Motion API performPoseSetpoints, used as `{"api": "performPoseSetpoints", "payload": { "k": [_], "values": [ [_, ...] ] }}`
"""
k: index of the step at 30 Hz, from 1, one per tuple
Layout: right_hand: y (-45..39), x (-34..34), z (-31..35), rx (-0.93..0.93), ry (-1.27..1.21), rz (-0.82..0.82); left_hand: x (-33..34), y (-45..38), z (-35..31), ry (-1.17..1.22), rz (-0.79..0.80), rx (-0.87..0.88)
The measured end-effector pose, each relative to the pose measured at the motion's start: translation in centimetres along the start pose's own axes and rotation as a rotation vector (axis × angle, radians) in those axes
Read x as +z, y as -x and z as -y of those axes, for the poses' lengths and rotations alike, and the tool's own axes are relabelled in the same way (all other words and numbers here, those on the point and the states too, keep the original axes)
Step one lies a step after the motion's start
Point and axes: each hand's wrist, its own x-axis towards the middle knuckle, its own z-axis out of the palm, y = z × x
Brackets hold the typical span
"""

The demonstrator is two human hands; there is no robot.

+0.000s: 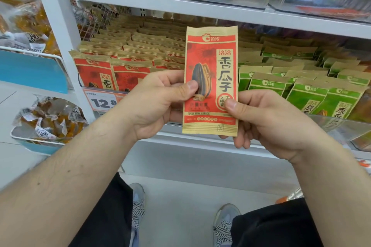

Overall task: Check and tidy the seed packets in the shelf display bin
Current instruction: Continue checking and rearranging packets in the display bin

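— Both hands on it: the left hand [158, 98] pinches the red seed packet [210, 80] with its thumb across the front, and the right hand [267, 120] grips the lower right corner, thumb on top, fingers behind.

— Where's it sitting?

— Held upright, face to the camera, in front of the shelf display bin [331, 124]. Behind it, rows of matching red packets [112, 74] stand to the left, green packets [309, 94] to the right.

— And the surroundings?

— White shelving, a price tag [102, 100] on the shelf edge, wire baskets of wrapped snacks [50, 122] further left, pale floor and striped shoes [224, 224] below.
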Motion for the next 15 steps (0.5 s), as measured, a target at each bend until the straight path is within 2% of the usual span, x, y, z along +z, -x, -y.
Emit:
{"api": "performPoseSetpoints", "payload": {
  "k": [6,9,15],
  "values": [
    [0.1,-0.3,-0.2,0.009,-0.033,0.017,-0.6,0.2,0.1,-0.085,0.167,-0.008],
    [0.2,-0.5,-0.2,-0.009,-0.023,0.021,-0.7,0.3,0.1,-0.141,0.168,0.045],
    [0.0,0.9,-0.1,-0.074,0.242,-0.142,0.0,0.3,0.6,-0.193,0.152,0.107]
  ]
}}
